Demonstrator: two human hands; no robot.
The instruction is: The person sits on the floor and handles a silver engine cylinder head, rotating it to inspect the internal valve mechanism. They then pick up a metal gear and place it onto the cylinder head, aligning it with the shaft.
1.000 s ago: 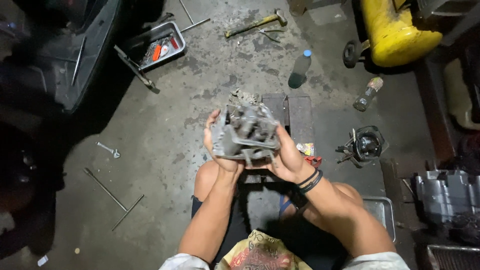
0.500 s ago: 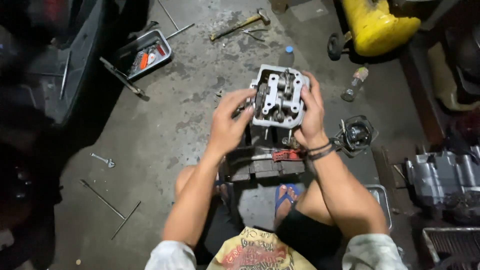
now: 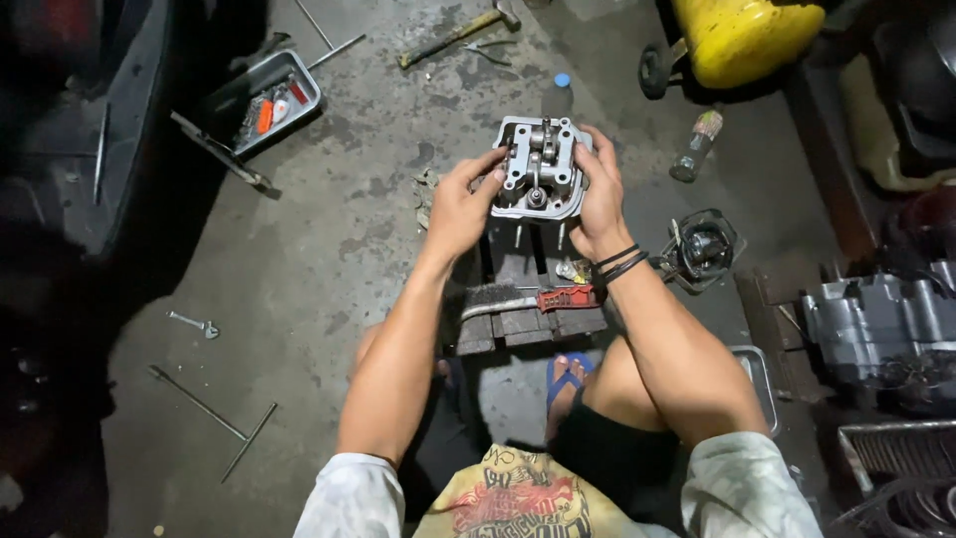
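Gripping a metal cylinder head (image 3: 540,167) from both sides, left hand (image 3: 460,207) and right hand (image 3: 600,194) hold its open valve face upward, long axis running away from the person, above a wooden block (image 3: 523,324) on the stained concrete floor (image 3: 329,249).

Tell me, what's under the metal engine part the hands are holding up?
Under the engine part sits a wooden block with a red-handled wire brush on it. The block's far end is covered.

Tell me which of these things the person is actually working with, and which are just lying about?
In hand:
- grey metal engine cylinder head, gripped by left hand and right hand

Lying about:
- wooden-handled hammer
- metal tray of small tools
- red-handled wire brush
- yellow tank on wheels
- small plastic bottle
- thin metal rods
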